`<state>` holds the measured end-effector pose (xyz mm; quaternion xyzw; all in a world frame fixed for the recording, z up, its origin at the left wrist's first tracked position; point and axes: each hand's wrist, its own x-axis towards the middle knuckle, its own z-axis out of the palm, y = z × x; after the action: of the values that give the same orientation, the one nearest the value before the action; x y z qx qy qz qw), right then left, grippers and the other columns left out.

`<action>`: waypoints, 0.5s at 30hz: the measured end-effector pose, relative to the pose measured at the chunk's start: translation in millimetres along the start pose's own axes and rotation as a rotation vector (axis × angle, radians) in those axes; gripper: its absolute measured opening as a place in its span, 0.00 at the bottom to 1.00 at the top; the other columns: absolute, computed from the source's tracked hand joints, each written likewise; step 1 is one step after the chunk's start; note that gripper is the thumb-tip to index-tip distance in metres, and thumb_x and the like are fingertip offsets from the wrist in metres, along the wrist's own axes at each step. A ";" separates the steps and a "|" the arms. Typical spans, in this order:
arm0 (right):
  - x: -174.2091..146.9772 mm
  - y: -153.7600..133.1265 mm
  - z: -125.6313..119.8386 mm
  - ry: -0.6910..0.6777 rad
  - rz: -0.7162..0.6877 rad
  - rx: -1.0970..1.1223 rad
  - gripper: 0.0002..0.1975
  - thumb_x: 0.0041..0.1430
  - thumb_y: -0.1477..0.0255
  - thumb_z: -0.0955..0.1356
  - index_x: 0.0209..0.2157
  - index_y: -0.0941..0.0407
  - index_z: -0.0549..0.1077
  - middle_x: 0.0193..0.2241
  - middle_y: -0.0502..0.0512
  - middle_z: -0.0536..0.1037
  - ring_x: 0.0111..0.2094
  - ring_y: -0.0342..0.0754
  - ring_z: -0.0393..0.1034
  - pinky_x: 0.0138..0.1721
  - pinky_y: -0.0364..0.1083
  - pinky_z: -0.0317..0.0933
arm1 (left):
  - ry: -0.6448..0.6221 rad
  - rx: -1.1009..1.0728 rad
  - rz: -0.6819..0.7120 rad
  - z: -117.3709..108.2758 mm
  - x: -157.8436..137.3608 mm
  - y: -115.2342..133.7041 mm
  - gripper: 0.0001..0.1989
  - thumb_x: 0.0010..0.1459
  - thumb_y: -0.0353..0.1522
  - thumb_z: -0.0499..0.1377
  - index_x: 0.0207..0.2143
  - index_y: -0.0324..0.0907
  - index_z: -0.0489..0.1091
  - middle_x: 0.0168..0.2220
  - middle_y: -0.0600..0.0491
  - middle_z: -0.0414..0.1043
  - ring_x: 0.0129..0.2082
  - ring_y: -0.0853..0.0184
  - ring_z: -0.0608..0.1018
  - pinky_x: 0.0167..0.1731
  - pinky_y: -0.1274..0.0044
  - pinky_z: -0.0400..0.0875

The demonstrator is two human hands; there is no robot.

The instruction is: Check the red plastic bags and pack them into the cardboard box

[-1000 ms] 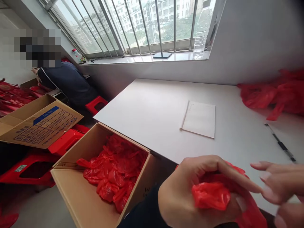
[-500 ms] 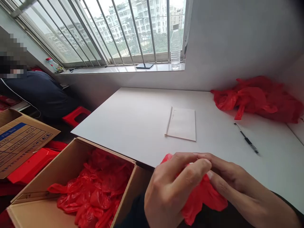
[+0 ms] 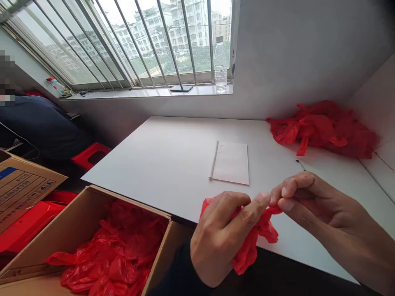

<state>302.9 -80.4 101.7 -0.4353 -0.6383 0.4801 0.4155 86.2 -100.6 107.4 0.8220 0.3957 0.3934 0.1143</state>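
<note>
A crumpled red plastic bag (image 3: 247,253) is bunched in my left hand (image 3: 222,234), whose fingers are closed round it above the table's front edge. My right hand (image 3: 317,209) pinches a twisted end of the same bag between thumb and forefinger, close to the left fingertips. Parts of the bag inside my left hand are hidden. To the left, a cardboard box (image 3: 171,242) stands open with several crumpled red plastic bags (image 3: 114,255) inside it.
On the white table (image 3: 148,164) lie a white booklet (image 3: 231,164), a partly hidden pen (image 3: 300,165) and a heap of red bags (image 3: 324,129). A water bottle (image 3: 220,68) and a phone (image 3: 181,88) rest on the sill. A seated person (image 3: 40,123) is at left, near a red stool (image 3: 89,155).
My right hand has moved right and up from the left hand, drawing out a twisted end of the bag. The view has shifted slightly, and my right hand now covers most of the pen.
</note>
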 end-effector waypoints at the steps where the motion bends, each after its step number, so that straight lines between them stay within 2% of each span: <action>1: 1.1 -1.2 0.2 0.027 -0.003 -0.012 0.07 0.66 0.62 0.70 0.42 0.47 0.70 0.36 0.50 0.76 0.40 0.49 0.75 0.40 0.43 0.76 | -0.025 0.011 0.028 1.2 0.9 -2.8 0.24 0.67 0.26 0.56 0.64 0.43 0.65 0.44 0.48 0.74 0.44 0.65 0.77 0.43 0.73 0.78; 4: 3.4 -3.8 2.4 0.112 0.012 -0.063 0.10 0.65 0.61 0.70 0.46 0.47 0.71 0.37 0.50 0.77 0.38 0.47 0.76 0.38 0.42 0.74 | -0.099 0.036 0.124 5.3 0.4 -15.5 0.27 0.68 0.27 0.54 0.68 0.38 0.56 0.56 0.43 0.71 0.59 0.60 0.70 0.57 0.66 0.71; 7: 7.8 9.1 -1.7 0.239 0.031 -0.098 0.12 0.64 0.59 0.71 0.46 0.48 0.72 0.36 0.50 0.76 0.36 0.47 0.75 0.37 0.43 0.72 | -0.167 0.108 0.067 7.9 -11.3 -38.4 0.31 0.69 0.28 0.51 0.71 0.39 0.49 0.66 0.43 0.62 0.68 0.57 0.60 0.67 0.59 0.57; 9: 10.4 29.3 -9.6 0.314 0.079 -0.117 0.12 0.63 0.58 0.71 0.43 0.49 0.72 0.33 0.49 0.75 0.34 0.47 0.73 0.36 0.44 0.70 | -0.156 0.166 -0.087 9.5 -25.2 -56.6 0.29 0.69 0.27 0.50 0.71 0.43 0.51 0.66 0.45 0.63 0.67 0.59 0.62 0.66 0.60 0.58; 11: 10.0 52.3 -17.9 0.359 0.148 -0.123 0.13 0.62 0.57 0.72 0.41 0.49 0.71 0.31 0.49 0.73 0.33 0.47 0.70 0.34 0.44 0.67 | -0.100 0.175 -0.309 12.6 -39.9 -70.4 0.23 0.70 0.29 0.49 0.66 0.46 0.62 0.60 0.47 0.70 0.62 0.60 0.68 0.61 0.63 0.66; 13: 6.4 69.4 -21.9 0.372 0.205 -0.102 0.13 0.62 0.56 0.72 0.40 0.49 0.71 0.33 0.49 0.73 0.34 0.47 0.70 0.34 0.45 0.67 | -0.023 0.085 -0.551 18.9 -51.8 -73.8 0.18 0.72 0.35 0.49 0.57 0.45 0.72 0.51 0.47 0.75 0.54 0.60 0.75 0.53 0.66 0.72; 15: 2.4 76.3 -19.9 0.324 0.231 -0.082 0.14 0.64 0.54 0.70 0.42 0.49 0.72 0.35 0.50 0.73 0.36 0.48 0.70 0.37 0.46 0.68 | 0.069 -0.080 -0.744 29.2 -59.6 -65.7 0.19 0.72 0.40 0.48 0.51 0.44 0.75 0.48 0.47 0.76 0.51 0.59 0.77 0.50 0.67 0.74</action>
<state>333.1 -60.9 31.5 -0.5935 -0.5280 0.4221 0.4369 48.4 -97.8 22.0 0.6033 0.6549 0.3677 0.2681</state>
